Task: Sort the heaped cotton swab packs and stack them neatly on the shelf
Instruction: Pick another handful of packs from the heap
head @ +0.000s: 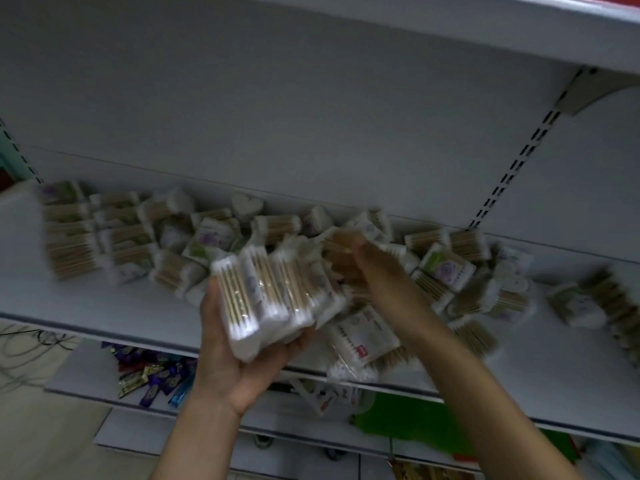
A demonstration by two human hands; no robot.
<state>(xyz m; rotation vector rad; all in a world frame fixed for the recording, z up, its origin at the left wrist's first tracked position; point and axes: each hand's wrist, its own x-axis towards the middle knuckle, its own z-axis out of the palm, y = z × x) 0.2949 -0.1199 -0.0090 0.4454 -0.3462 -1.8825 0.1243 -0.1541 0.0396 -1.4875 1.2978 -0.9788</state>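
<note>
1. My left hand (239, 344) cups a bundle (273, 292) of several packs from below, fingers curled round it, just in front of the heap (443, 271) on the shelf (104, 306).
2. My right hand (360, 261) is at the heap's middle. Blur hides whether its fingers have closed on a pack.
3. A neat stack (72, 233) stands left of the heap.
4. I judge the packs light, soft at the cotton ends and slick in film, so a bundle may fan and slip. Hold across the stiff stick middles, faces pressed together.

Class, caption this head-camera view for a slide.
Left hand grips bundled clear-wrapped cotton swab packs; right hand reaches into heap on white shelf.
</note>
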